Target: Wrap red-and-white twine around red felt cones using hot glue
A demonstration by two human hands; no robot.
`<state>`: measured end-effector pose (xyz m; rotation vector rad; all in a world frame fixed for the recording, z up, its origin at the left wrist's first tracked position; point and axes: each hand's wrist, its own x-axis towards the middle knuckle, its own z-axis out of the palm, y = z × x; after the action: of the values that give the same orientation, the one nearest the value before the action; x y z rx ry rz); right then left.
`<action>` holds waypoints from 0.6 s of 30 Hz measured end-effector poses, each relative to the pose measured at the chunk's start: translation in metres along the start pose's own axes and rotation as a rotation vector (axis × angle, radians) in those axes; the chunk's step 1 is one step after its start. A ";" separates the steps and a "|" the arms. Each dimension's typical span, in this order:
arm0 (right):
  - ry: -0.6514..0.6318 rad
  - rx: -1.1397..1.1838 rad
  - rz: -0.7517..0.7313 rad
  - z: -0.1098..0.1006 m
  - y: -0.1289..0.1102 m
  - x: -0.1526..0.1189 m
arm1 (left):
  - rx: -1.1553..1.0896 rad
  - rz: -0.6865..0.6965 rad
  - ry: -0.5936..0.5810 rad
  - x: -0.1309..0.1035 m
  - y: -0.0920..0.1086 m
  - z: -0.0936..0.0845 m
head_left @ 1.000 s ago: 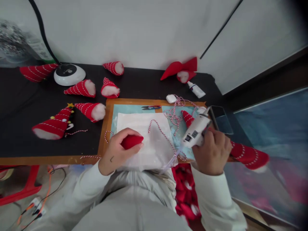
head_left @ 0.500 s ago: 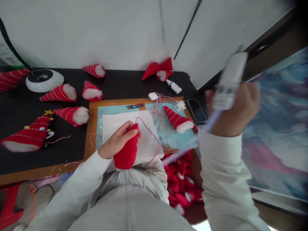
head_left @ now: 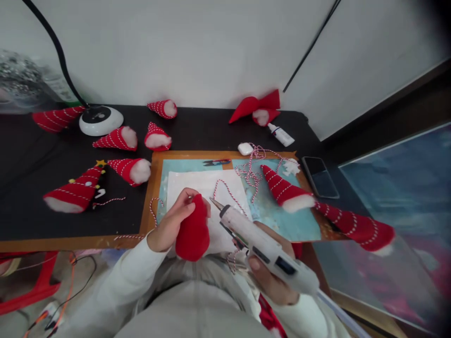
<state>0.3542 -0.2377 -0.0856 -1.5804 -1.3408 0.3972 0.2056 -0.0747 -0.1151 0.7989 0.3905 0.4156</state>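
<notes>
My left hand (head_left: 173, 222) pinches a red felt cone (head_left: 193, 233) by its upper end, over the near edge of the white paper (head_left: 225, 188). In my right hand (head_left: 273, 277) is a white glue gun (head_left: 266, 246), gripped by its handle. Its metal nozzle points up and left, a short gap to the right of the felt. A long glue stick (head_left: 343, 314) trails from the gun's back end. Red-and-white twine (head_left: 229, 188) lies on the paper just beyond the nozzle. The fingertips of my left hand are partly hidden behind the felt.
Several stuffed striped cones stand left, one with a star (head_left: 75, 191). Another cone (head_left: 287, 190) lies on the blue mat (head_left: 278, 223); one more (head_left: 359, 225) overhangs the right edge. Small snips (head_left: 216, 163), a white bottle (head_left: 281, 134), a phone (head_left: 320, 176) and a lamp base (head_left: 101, 121) are also there.
My right hand has brought the glue gun down and left, from high at the right to beside the felt. My left hand still holds the felt. The view has shifted left.
</notes>
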 end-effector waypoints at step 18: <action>-0.076 -0.052 -0.036 0.002 -0.001 0.004 | 0.002 -0.031 -0.046 -0.003 -0.001 -0.003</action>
<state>0.3531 -0.2336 -0.0842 -1.5952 -1.4461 0.4062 0.2016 -0.0748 -0.1174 0.8025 0.3599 0.3672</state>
